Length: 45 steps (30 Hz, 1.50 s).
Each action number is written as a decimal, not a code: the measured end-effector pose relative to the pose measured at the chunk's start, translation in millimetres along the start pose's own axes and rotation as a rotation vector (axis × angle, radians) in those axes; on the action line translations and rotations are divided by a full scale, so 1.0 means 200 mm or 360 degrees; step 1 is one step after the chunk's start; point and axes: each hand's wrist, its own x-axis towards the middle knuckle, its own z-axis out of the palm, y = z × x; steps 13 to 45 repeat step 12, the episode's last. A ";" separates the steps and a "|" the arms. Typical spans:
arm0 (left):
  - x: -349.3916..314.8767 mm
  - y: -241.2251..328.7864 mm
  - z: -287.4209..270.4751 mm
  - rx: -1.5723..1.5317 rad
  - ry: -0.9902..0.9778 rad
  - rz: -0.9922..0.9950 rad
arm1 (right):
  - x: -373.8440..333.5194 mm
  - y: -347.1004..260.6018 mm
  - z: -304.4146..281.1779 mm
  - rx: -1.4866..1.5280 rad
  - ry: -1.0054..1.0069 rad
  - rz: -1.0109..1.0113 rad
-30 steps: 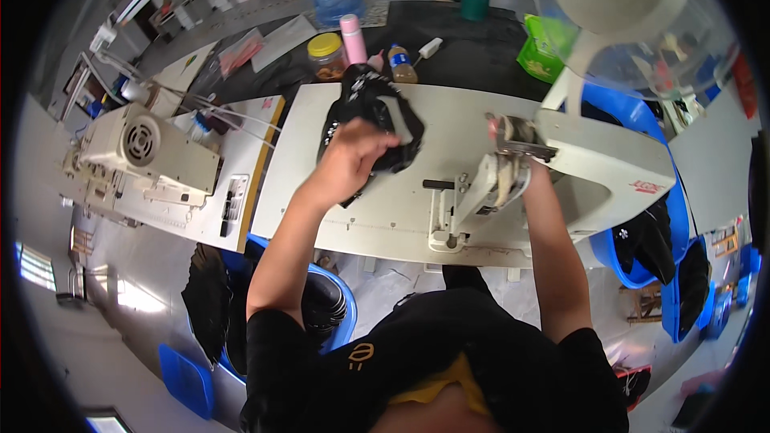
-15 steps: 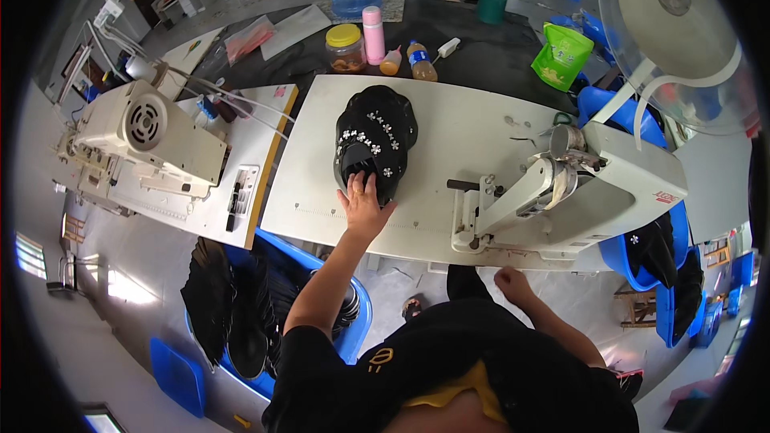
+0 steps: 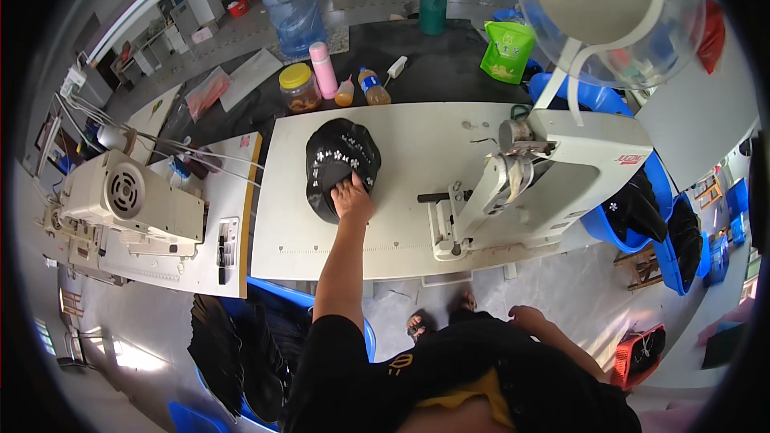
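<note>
A rounded black piece (image 3: 325, 180) with small white flower ornaments lies on the white sewing table, left of its middle. It is soft and shiny; whether it is one piece or several stacked, I cannot tell. My left hand (image 3: 353, 199) reaches onto its near right part, the fingers bent and closed on the black material. Their tips are partly hidden against it. My right hand (image 3: 529, 319) hangs low beside my body, off the table's front edge, fingers curled, with nothing visible in it.
A sewing machine (image 3: 577, 160) stands on the table's right, under a large clear reel (image 3: 618, 16). Another machine (image 3: 132, 192) is at left. Behind are a yellow-lidded jar (image 3: 298, 92), pink flask (image 3: 322, 70), bottle (image 3: 374, 87) and green pouch (image 3: 507, 52). Blue bins hold black pieces (image 3: 257, 353).
My left hand's spread fingers have drawn together on the black piece. The whole view has shifted, so the table and machines sit further left. My right hand stays low and curled.
</note>
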 end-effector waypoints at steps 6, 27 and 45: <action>-0.42 0.00 0.03 -0.0301 0.0219 0.0032 | 0.08 0.01 0.05 0.0096 -0.0033 -0.0365; -1.04 0.15 -0.08 -0.1374 0.0334 0.0376 | 0.17 -0.31 -0.15 0.0508 0.0100 -0.0718; -1.04 0.15 -0.08 -0.1374 0.0334 0.0376 | 0.17 -0.31 -0.15 0.0508 0.0100 -0.0718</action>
